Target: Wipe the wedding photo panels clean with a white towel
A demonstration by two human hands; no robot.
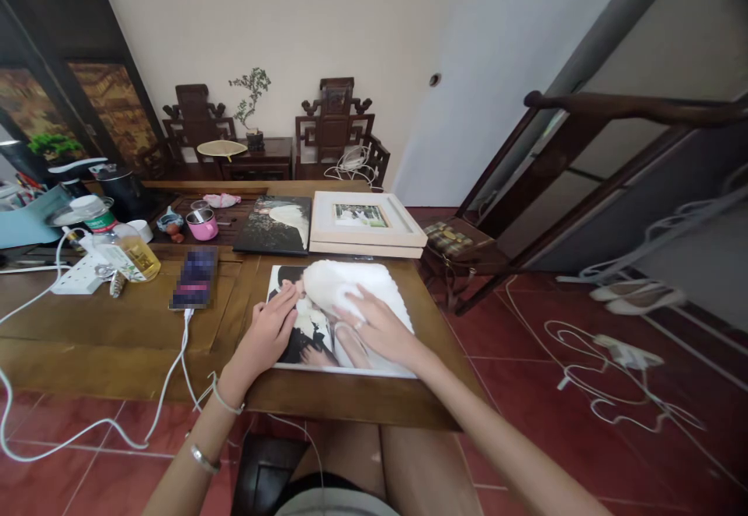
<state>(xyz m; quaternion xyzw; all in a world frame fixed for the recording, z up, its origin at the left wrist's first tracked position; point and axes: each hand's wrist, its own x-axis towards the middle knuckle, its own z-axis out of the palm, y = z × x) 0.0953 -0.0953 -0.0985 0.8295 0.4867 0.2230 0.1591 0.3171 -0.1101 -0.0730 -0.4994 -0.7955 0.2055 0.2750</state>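
Note:
A glossy photo panel point(309, 342) lies flat near the table's front edge. My left hand point(272, 324) rests on its left part with the fingers stretched out, holding nothing. A fluffy white cloth point(382, 282) is spread over the panel's upper right side and hides much of the picture. My right hand point(374, 325) presses on this cloth, with a bunched bit of it between thumb and fingers. Just behind the panel are a dark photo panel point(274, 224) and a stack of pale picture frames point(403, 227).
On the left stand a phone point(195, 278) on a charging cable, a bottle of yellow liquid point(137, 255), a power strip point(79, 273) and a pink cup point(202, 224). A wooden chair point(502, 189) is at the right. Cables point(608, 391) lie on the red floor.

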